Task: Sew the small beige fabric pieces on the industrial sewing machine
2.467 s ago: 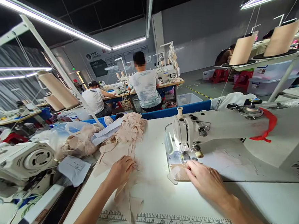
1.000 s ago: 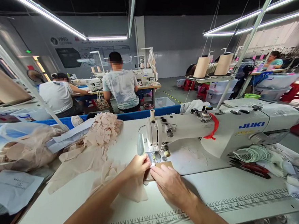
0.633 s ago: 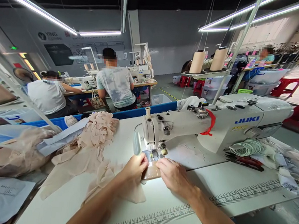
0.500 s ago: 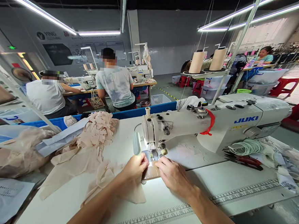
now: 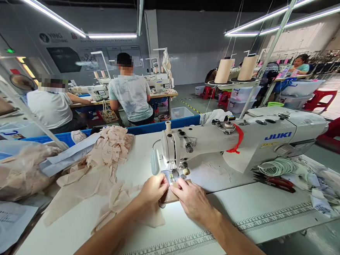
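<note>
My left hand (image 5: 153,188) is closed in a pinch just left of the presser foot (image 5: 174,175) of the white sewing machine (image 5: 204,143). My right hand (image 5: 192,199) has its thumb and fingers drawn together at the right front of the foot. Anything between the fingertips is too small or hidden to make out. Under both hands lies the tan, glossy bed plate (image 5: 169,197). A beige fabric piece (image 5: 153,216) spreads on the table below my left wrist. To the left, beige cut pieces (image 5: 113,147) are heaped.
A printed ruler (image 5: 192,243) runs along the table's front. Red-handled snips (image 5: 281,183), a green cord coil (image 5: 278,166) and pale scraps (image 5: 326,185) lie right. A clear bag (image 5: 16,167) and papers (image 5: 4,224) are at left. Two people (image 5: 130,93) sit or stand beyond the blue bin (image 5: 173,122).
My right hand has shifted slightly left, its fingertips now closer to my left hand at the presser foot. My left hand stays almost in place. The whole view has shifted slightly.
</note>
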A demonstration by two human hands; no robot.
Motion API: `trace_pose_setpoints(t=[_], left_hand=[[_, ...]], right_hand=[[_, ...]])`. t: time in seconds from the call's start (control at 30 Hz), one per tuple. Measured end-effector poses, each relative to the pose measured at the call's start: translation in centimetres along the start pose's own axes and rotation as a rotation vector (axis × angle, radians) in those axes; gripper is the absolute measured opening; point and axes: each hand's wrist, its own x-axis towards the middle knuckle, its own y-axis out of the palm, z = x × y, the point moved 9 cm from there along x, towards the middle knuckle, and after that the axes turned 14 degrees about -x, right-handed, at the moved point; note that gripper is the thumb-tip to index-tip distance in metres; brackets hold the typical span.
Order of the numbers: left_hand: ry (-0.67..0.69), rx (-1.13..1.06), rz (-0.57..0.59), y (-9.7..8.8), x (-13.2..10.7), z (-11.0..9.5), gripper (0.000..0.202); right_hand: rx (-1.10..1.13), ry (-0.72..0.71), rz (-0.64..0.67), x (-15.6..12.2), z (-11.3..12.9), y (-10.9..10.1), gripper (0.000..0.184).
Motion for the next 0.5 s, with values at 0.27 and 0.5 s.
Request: trace_pose_setpoints(t=[0.27,0.5], left_hand=[[0.611,0.429,-0.105,1.3,-4.3,-4.9,0.025],[0.813,0.449,-0.196,2.8,-7.1,-4.8,0.032]], right_hand=[[-0.032,-0.006,-0.002,0.1,0.2,0.4,0.025],[-0.019,-0.005,-0.043,-0.2,0.1,0.3,0.034]])
